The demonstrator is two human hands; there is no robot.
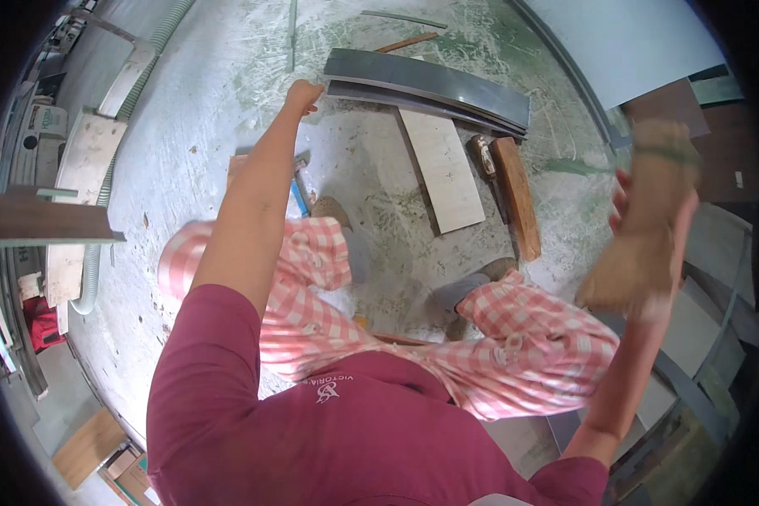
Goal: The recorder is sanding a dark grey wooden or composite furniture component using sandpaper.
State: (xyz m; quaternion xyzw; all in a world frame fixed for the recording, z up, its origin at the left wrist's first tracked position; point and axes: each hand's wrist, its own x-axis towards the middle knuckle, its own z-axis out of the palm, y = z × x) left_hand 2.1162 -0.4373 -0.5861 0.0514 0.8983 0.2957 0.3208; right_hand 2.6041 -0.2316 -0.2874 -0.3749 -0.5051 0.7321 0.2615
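Stretched forward, my left hand is closed at the left end of the dark grey panels, long flat strips stacked one on another. Out to the right, my right hand is raised and grips a brown wooden block, both smeared by motion. The grey strips lie across a pale board on the floor. Beside that board are a chisel-like tool with a worn handle and a thick wooden beam.
A blue-handled tool lies by my left foot. Thin strips are on the concrete floor ahead. Boards and a ribbed hose line the left side. A large pale sheet and brown panels stand at the right.
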